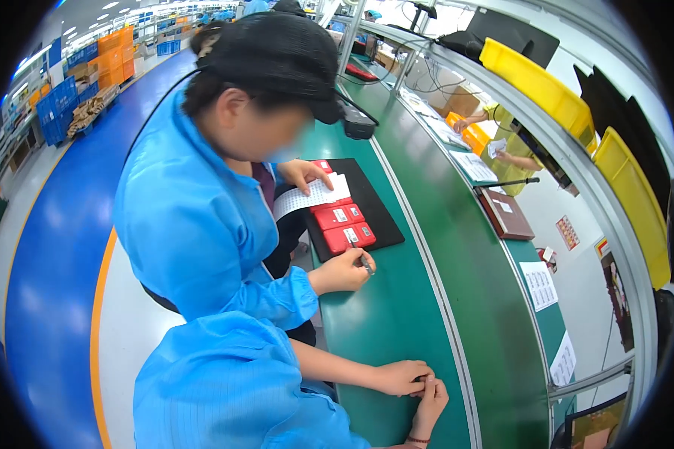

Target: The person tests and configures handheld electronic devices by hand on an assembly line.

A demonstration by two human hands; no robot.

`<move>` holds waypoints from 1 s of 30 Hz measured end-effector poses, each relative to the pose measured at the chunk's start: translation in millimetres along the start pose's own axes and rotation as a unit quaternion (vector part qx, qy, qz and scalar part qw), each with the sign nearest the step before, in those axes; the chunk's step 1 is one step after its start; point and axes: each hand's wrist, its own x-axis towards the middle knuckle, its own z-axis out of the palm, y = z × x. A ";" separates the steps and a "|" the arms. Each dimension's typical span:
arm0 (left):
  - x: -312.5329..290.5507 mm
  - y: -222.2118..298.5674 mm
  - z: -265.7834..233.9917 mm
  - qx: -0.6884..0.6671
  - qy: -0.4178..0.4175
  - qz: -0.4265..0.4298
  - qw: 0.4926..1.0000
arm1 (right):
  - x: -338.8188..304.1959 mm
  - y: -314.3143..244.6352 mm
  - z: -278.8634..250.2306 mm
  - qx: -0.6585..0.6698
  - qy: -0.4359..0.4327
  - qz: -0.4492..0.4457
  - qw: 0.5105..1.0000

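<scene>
My left hand (404, 377) and my right hand (431, 401) rest together over the green bench surface (382, 329), near its front edge. The fingers of both are curled and meet at the tips. Whatever lies between them, if anything, is hidden. A cord circles my right wrist. Beyond my left arm, a co-worker in a blue jacket has red boxes (349, 237) on a black mat (386, 224). One of that person's hands lies on a white label sheet (311, 196); the other grips a thin dark pen-like tool (366, 264) at the nearest red box.
The co-worker sits close beside my left arm. A metal rail (457, 352) runs along the bench. Past it are a brown box (505, 215), paper sheets (539, 285) and yellow bins (543, 86) on a frame. Another person's hands show across the bench.
</scene>
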 end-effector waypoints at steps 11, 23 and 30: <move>6.8 -8.8 4.0 0.163 0.045 0.131 0.977 | -7.2 -1.5 -3.1 0.045 0.002 -0.027 0.999; 3.4 -26.4 11.4 0.304 0.054 0.229 0.923 | -16.9 11.4 -17.6 -0.022 -0.005 -0.046 0.999; 9.7 -18.9 15.5 0.249 -0.011 0.128 0.960 | -32.6 12.3 -23.0 -0.044 0.047 -0.032 0.997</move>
